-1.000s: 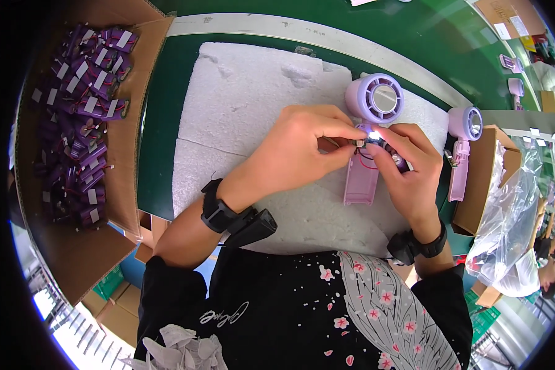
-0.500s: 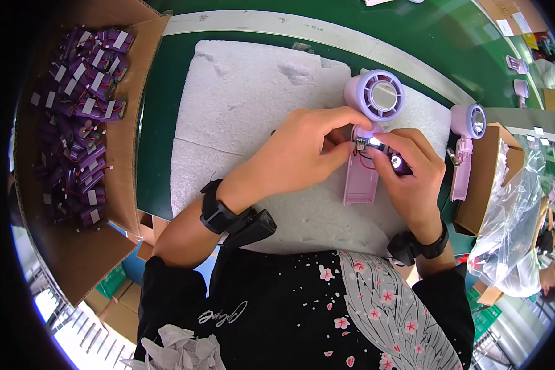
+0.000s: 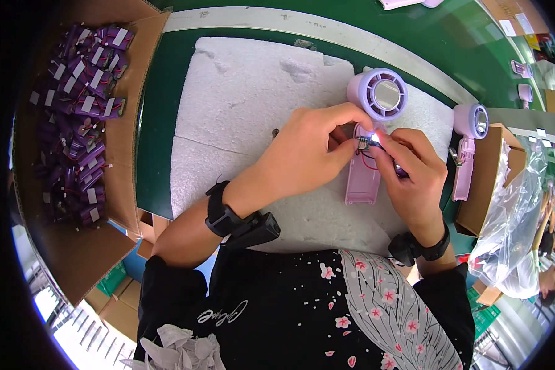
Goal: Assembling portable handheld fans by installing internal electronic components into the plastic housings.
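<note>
A lilac handheld fan [image 3: 378,94] lies on the white foam sheet, its round head away from me and its pink handle shell [image 3: 362,185] open toward me. Over the top of that shell sits a small circuit board [image 3: 363,143] with thin red and black wires and a bright glowing light. My left hand [image 3: 311,148] is closed, thumb at the board's left side and index finger up by the fan's neck. Pinched at the board's right end, by the light, are the fingertips of my right hand [image 3: 415,172]. A purple battery [image 3: 401,171] shows partly beneath its fingers.
A cardboard box [image 3: 122,154] of purple batteries [image 3: 86,129] with wires stands at the left. Right of the foam sheet [image 3: 240,92] lies another lilac fan [image 3: 472,123] with its handle open, beside a cardboard box [image 3: 496,179] with plastic film. More fan parts [image 3: 524,92] lie farther off.
The light at the board has a bluish-pink glow now. My right fingers have shifted slightly, covering more of the purple battery. My left hand keeps nearly the same place.
</note>
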Demonstrator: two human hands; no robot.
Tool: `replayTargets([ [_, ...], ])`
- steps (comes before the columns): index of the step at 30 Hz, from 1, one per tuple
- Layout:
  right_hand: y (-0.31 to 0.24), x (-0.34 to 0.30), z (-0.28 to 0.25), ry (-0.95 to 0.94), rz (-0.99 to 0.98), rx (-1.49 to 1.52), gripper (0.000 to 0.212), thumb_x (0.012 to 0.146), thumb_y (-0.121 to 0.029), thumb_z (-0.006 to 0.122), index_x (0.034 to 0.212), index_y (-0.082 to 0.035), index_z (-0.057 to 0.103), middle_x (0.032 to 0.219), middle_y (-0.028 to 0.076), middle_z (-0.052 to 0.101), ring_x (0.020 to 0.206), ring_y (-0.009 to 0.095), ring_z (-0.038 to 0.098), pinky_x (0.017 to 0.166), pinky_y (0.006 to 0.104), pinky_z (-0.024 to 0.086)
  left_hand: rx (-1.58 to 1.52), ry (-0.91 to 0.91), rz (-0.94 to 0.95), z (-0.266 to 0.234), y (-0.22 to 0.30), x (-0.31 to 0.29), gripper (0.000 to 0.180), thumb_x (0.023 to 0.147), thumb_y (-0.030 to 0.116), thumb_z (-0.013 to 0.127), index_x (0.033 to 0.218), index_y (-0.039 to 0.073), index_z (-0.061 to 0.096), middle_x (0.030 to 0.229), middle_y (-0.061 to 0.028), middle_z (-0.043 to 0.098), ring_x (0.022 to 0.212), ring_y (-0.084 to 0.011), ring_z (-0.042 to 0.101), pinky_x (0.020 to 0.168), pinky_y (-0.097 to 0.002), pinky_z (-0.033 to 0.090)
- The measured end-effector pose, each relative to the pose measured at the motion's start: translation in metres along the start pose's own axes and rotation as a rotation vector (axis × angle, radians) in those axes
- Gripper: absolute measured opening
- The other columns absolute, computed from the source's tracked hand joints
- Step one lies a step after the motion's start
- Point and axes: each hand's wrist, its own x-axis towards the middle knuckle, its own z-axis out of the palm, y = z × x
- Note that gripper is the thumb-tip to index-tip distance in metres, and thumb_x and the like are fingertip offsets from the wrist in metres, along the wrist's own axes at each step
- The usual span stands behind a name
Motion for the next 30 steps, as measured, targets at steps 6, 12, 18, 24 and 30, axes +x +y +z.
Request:
replayTargets([
  [6,0.000,0.000,-0.003,-0.009,0.088,0.038,0.022,0.074,-0.003,0.080,0.094,-0.002,0.071,0.087,0.008,0.064,0.061,0.018,0.062,0.056,0.0280,0.051,0.033,0.060,0.073,0.005,-0.006,0.004,0.029,0.085,-0.008,0.058,0.110,0.002,0.068,0.097,-0.0099,0.071,0.079,-0.0145,0.068,0.068,-0.0266,0.054],
  [12,0.003,0.009,-0.011,-0.199,0.404,0.164,0.029,0.077,-0.007,0.079,0.102,-0.002,0.065,0.084,0.007,0.062,0.064,0.015,0.060,0.058,0.0288,0.049,0.305,0.076,0.275,0.005,-0.006,0.005,0.035,0.077,-0.008,0.059,0.104,0.008,0.075,0.103,-0.0152,0.070,0.084,-0.0278,0.070,0.072,-0.0302,0.055],
  [18,0.018,0.011,-0.036,-0.514,0.600,0.627,0.032,0.081,-0.001,0.073,0.111,-0.003,0.061,0.093,0.005,0.063,0.073,0.011,0.062,0.058,0.0245,0.049,0.309,0.030,0.239,0.001,-0.008,0.004,0.037,0.077,-0.007,0.060,0.107,0.009,0.074,0.107,-0.0157,0.068,0.091,-0.0277,0.069,0.077,-0.0314,0.054],
  [24,0.027,0.023,-0.052,-0.608,0.830,0.742,0.028,0.085,0.002,0.066,0.113,-0.003,0.062,0.102,0.007,0.063,0.074,0.011,0.063,0.057,0.0256,0.051,0.162,-0.003,0.172,-0.020,-0.006,0.005,0.039,0.077,-0.007,0.061,0.111,0.009,0.072,0.113,-0.0112,0.064,0.092,-0.0188,0.064,0.078,-0.0278,0.051],
  [30,0.008,0.020,-0.048,-0.466,0.549,0.231,0.022,0.084,0.003,0.067,0.106,0.000,0.065,0.097,0.006,0.066,0.077,0.014,0.067,0.059,0.0259,0.052,0.077,0.069,0.117,-0.015,-0.004,0.005,0.034,0.075,-0.005,0.061,0.104,0.007,0.073,0.097,-0.0093,0.067,0.077,-0.0174,0.063,0.071,-0.0280,0.052],
])
